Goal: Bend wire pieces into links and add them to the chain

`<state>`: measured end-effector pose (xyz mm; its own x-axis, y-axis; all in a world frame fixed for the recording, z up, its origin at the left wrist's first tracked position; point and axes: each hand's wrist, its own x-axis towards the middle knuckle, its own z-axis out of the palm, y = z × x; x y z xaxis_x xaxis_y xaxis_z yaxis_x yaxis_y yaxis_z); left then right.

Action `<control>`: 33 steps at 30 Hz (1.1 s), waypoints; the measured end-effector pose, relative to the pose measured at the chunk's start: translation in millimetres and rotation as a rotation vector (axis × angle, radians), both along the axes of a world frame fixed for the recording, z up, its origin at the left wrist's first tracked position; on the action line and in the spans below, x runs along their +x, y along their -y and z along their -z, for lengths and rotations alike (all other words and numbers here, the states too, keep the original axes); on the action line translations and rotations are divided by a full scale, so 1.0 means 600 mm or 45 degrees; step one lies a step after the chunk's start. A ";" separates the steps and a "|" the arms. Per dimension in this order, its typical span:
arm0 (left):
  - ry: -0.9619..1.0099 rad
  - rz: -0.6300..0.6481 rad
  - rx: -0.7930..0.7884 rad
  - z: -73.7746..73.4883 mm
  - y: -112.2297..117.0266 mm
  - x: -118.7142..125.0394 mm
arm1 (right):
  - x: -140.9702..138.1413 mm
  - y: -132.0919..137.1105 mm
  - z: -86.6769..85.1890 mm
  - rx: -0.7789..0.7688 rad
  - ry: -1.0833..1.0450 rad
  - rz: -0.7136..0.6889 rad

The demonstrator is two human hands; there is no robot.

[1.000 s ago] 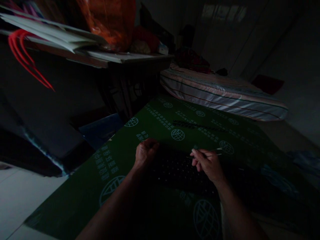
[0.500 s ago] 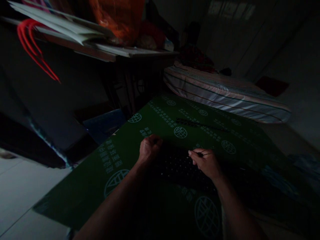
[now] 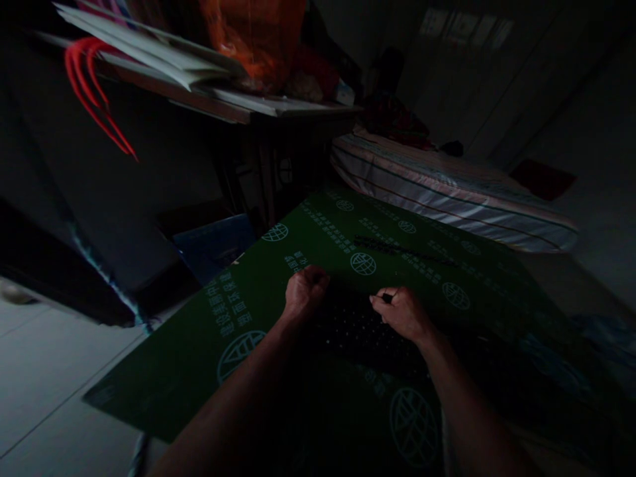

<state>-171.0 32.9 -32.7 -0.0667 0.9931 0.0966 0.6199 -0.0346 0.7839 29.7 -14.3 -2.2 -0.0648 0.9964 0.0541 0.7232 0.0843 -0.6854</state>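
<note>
A dark panel [image 3: 365,331] with rows of small pale dots lies on the green printed board [image 3: 163,371], its outline mostly lost in shadow. At its upper left corner is my left hand [image 3: 304,291], fingers curled closed. What they grip is hidden in the dark. Above the panel's right part, my right hand [image 3: 403,311] pinches a small black piece [image 3: 387,298] between thumb and fingers. Farther back on the board lie dark, bumpy strips [image 3: 377,245], too dim to name.
A table [image 3: 233,114] at the upper left carries papers and an orange bag [image 3: 256,46]; a red cord [image 3: 99,109] hangs from it. Behind the board stands a striped mattress [image 3: 447,185]. A blue box-like thing [image 3: 213,244] sits left of the board. Crumpled bluish plastic [image 3: 551,364] lies at right.
The view has shifted slightly, so the surroundings appear farther right. My right hand has moved slightly up and left relative to the panel, still pinching the small black piece. My left hand stays at the corner.
</note>
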 end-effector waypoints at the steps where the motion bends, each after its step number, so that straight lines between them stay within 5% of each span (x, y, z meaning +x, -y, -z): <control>1: -0.011 0.001 -0.002 0.000 0.001 0.000 | 0.003 0.004 0.003 -0.015 -0.055 0.030; 5: -0.164 0.097 0.108 -0.006 0.010 0.008 | 0.012 0.019 0.022 0.041 -0.245 0.127; 10: -0.385 0.435 0.461 -0.019 0.033 0.033 | 0.008 0.018 0.033 0.032 -0.265 0.237; 16: -0.370 0.754 0.502 -0.015 0.053 0.067 | -0.006 0.009 0.036 0.194 -0.096 0.255; 33: -0.608 0.699 0.308 -0.031 0.050 0.104 | -0.018 0.008 0.054 0.468 0.122 0.306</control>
<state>-108.7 3.0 -13.8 0.5336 0.8193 0.2096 0.7340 -0.5718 0.3665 19.0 -19.3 -34.9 0.1438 0.8994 0.4127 0.8109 0.1319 -0.5701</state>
